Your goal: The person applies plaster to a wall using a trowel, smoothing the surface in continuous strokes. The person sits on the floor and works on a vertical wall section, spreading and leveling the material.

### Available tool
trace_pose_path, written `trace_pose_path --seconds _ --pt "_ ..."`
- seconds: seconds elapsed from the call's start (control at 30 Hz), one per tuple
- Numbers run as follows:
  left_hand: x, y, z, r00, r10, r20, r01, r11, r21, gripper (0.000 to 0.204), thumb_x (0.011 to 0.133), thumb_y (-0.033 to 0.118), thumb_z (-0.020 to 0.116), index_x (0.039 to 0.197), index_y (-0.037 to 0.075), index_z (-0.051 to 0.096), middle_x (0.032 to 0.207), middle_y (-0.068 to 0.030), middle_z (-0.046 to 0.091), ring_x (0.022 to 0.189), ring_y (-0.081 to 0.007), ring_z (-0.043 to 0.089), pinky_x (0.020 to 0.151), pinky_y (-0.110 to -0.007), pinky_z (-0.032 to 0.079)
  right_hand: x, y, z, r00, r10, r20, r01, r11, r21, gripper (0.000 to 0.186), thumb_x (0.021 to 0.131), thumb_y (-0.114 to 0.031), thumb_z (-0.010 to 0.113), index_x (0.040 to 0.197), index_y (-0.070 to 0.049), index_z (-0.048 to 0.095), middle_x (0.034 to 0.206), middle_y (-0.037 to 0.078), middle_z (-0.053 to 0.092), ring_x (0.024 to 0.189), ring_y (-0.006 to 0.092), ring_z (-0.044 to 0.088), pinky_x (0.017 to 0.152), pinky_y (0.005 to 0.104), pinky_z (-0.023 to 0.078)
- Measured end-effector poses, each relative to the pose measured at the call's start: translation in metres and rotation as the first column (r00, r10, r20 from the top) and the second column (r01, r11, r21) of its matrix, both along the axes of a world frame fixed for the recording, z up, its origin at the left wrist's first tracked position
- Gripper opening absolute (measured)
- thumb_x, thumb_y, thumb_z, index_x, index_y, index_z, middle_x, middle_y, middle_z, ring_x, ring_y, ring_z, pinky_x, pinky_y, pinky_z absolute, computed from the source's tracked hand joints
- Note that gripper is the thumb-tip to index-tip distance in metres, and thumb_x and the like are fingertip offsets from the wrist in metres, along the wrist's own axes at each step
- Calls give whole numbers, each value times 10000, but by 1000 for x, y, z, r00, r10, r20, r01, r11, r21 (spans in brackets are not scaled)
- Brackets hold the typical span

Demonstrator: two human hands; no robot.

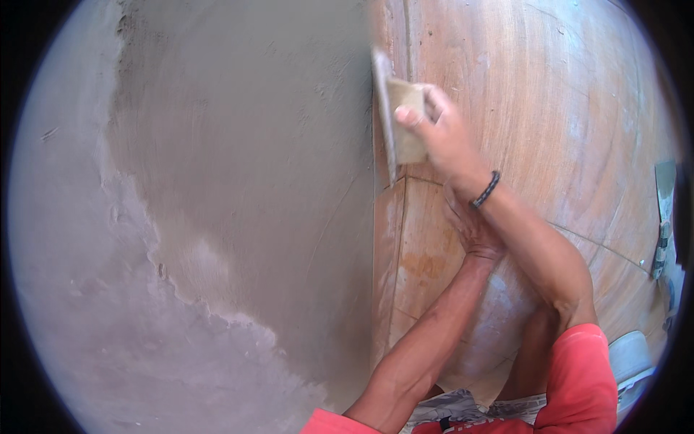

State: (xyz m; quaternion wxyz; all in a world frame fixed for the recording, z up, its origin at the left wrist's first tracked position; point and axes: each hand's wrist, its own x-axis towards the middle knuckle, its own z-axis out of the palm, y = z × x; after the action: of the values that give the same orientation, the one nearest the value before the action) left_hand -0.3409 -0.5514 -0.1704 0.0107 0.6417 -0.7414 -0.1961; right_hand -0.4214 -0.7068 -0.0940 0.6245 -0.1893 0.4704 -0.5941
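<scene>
My right hand, with a dark braided bracelet at the wrist, is closed on a plastering float. The float has a tan body and a thin grey plate seen nearly edge-on. Its plate is at the right edge of the damp grey plaster, where the wall meets the tiles. Slight blur covers the float and hand. My left hand lies below the right wrist, fingers stretched out over the brown tiles. The right wrist hides part of it; nothing shows in its grasp.
Paler, drier-looking plaster borders the damp area along a ragged edge at the left. A flat-bladed scraper lies at the far right. Below it stands a grey container, partly behind my red sleeve. My bent leg is near the lower edge.
</scene>
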Motion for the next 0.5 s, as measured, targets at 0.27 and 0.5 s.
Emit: trace_pose_path --seconds 0.27,0.5 --pt "-12 -11 10 995 -92 42 97 986 -132 767 878 451 587 1445 23 300 1494 -279 209 1397 -511 157 1100 -645 136 109 95 112 936 -155 -316 -73 792 -606 515 818 -218 692 1237 10 497 976 180 603 817 354 589 771 433 501" --pt "-11 -11 13 994 -108 31 112 979 -171 797 892 510 540 1454 8 279 1500 -285 189 1395 -505 149 1083 -657 132 -8 46 50 968 52 246 23 956 -294 722 943 -408 635 1466 -31 309 1215 113 601 1099 234 611 957 376 513"
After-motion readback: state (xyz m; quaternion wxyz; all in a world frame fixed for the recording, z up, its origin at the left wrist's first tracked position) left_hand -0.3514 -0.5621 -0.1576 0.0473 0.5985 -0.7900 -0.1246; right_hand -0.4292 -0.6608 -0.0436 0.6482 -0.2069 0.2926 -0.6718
